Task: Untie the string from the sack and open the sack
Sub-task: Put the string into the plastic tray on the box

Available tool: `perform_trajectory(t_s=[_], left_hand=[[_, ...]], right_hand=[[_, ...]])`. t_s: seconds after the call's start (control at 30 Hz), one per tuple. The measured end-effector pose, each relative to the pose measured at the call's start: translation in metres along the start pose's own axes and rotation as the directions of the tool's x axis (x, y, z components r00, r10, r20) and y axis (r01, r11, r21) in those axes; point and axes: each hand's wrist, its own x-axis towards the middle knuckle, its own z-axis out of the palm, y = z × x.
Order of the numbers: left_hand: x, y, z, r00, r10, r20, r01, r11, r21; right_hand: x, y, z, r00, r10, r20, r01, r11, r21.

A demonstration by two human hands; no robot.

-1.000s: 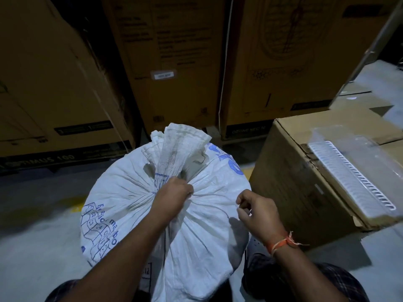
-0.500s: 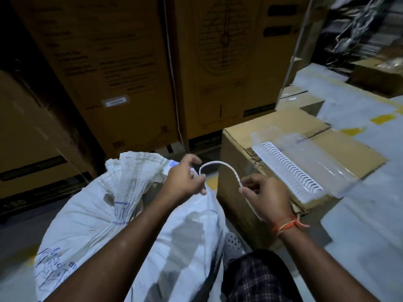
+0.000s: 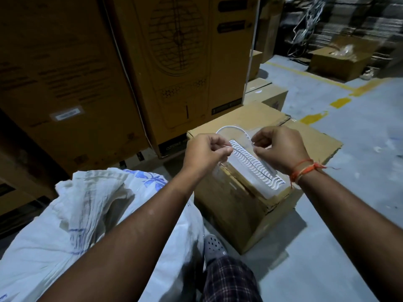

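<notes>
Both hands pinched string (image 3: pixel 231 128): left hand (image 3: pixel 206 152), right hand (image 3: pixel 280 147), above box (image 3: pixel 246 205). Sack (image 3: pixel 87 205) slumped left, neck loose. Best: drop string aside, spread sack mouth with both hands.

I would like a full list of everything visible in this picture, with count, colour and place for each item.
sack: one, white with blue print, lower left, neck loose
string: one, white, arched between both hands, off the sack
small carton: one, brown, centre, on the floor
ribbed plastic part: one, white, in a clear wrap on the small carton
tall cartons: several, brown, along the back
open carton: one, brown, far right
floor: grey, with yellow marks
shoe: one, grey, bottom centre
wrist thread: one, orange, right wrist
left hand: pinches the string
right hand: pinches the string
</notes>
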Motion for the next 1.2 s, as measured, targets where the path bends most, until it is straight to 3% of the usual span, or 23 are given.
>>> perform_trajectory(t_s=[0.1,0.27,0.5,0.7,0.9,1.03,1.2], left_hand=[[0.026,0.0,0.025,1.0,0.012,-0.005,-0.01,0.955,0.298],[0.054,-0.009,0.056,0.999,-0.006,-0.033,0.023,0.816,0.578],[0.081,-0.017,0.082,0.983,-0.182,0.008,0.127,0.714,0.689],[0.094,-0.014,0.095,0.986,-0.132,0.102,-0.002,0.598,0.802],[0.09,-0.012,0.098,0.989,-0.077,0.128,-0.044,0.67,0.741],[0.079,-0.016,0.083,0.995,-0.005,0.101,-0.06,0.777,0.626],[0.07,-0.028,0.062,0.995,0.019,0.101,-0.063,0.888,0.455]], right_hand=[[0.02,0.02,0.002,0.999,0.053,-0.006,-0.053,0.998,-0.037],[0.034,0.055,0.02,0.99,0.137,0.043,-0.134,0.988,-0.078],[0.039,0.076,0.047,0.986,0.096,0.136,-0.075,0.985,-0.157],[0.04,0.092,0.066,0.985,0.117,0.126,-0.073,0.947,-0.312],[0.031,0.09,0.066,0.99,0.049,0.131,0.0,0.936,-0.351],[0.018,0.093,0.041,0.999,0.004,-0.05,-0.012,0.987,-0.163],[0.003,0.112,0.016,0.971,0.119,-0.209,-0.121,0.993,0.004]])
